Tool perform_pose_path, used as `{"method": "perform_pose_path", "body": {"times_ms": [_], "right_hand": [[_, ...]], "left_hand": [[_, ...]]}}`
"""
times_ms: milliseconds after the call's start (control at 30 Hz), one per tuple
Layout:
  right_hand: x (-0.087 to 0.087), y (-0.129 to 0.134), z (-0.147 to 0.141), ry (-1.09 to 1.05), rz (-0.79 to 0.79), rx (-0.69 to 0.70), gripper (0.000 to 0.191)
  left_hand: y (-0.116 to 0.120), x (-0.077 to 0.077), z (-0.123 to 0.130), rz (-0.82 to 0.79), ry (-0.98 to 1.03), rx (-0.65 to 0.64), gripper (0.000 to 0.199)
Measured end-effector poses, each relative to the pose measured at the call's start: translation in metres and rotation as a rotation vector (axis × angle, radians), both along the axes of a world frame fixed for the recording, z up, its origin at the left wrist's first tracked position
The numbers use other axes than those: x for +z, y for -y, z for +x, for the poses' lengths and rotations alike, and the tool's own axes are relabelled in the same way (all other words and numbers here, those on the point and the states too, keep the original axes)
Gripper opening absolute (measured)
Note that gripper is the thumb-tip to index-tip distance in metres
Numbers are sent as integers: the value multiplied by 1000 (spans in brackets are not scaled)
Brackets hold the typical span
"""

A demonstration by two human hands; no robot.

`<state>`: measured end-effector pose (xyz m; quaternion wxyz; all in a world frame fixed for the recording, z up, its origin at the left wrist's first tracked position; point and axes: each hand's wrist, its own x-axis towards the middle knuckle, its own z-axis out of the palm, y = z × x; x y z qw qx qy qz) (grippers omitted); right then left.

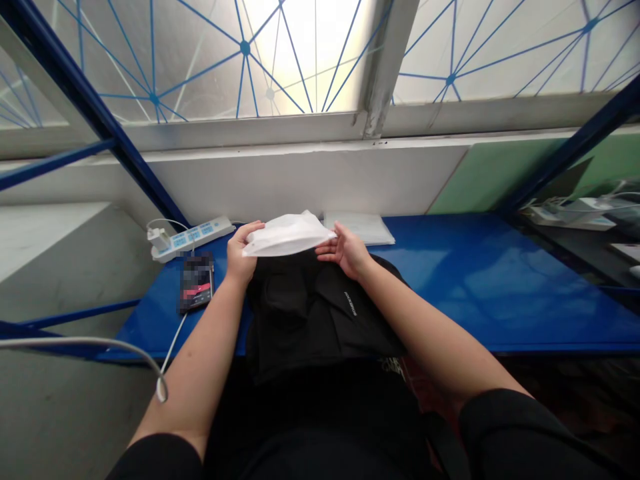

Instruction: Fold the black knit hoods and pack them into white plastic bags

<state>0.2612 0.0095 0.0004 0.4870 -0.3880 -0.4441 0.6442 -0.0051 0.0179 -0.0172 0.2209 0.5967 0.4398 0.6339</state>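
Head view: left hand [241, 259] clamped on one end of the thin white item [287, 236], right hand [354, 253] pinching its opposite corner, lower fingers loose. Item sits aloft above the far edge of the black bag [300, 320]; I'd favour light, even tension, ends level, to avoid creasing it.

Table [450, 287] blue; bag [320, 313] black (lettering pale); window [225, 60] blue-lined.
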Motion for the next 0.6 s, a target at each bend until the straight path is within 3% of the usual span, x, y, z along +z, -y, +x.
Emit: {"method": "perform_pose_path", "body": {"times_ms": [100,233,333,433,600], "right_hand": [[3,-7,8,-127,-197,51,50],[-4,-5,5,-65,-81,56,34],[-13,-3,-1,3,5,-34,37],[-15,-3,-2,56,12,-70,39],[-13,-7,-1,54,-13,-176,40]], "left_hand": [[4,2,8,-52,9,-155,39],[3,7,13,-308,361,-143,71],[3,12,11,-600,618,-265,60],[7,13,10,-737,534,-461,53],[13,10,15,-715,429,-444,49]]}}
